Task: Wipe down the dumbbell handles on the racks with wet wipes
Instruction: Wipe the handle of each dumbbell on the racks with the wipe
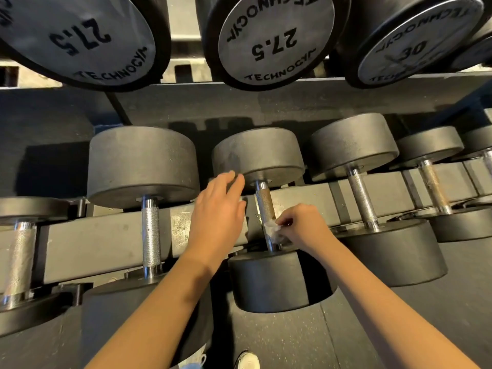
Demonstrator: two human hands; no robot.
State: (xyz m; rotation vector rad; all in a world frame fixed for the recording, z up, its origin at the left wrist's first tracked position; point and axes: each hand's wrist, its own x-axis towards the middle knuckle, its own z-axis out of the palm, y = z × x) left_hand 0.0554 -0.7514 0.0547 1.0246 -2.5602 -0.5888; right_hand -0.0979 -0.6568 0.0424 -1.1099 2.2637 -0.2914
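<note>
The handle being wiped is in the middle of the lower row. It lies across the rail, w/ the back head far from the person and the front head close.

The wipe is a small white crumpled wad. It is pressed on the low end of the handle, just above the front head. The R hand pinches it, fingers curled tight on the wipe, prob so it can rub round the bar.

The L hand is just left of the handle. Its fingers are straight and close together, tips at the edge of the back head. Can't tell if they touch it. It's prob there to stop the dumbbell rolling.

The handle is shiny metal at both ends. The middle is rough, w/ a criss-cross grip, and looks a bit brown and dull.

The left handle and right handle lie the same way on the rail, no hand on them. The top dumbbells hang over it all on the shelf above. A white shoe shows at the bottom edge.
</note>
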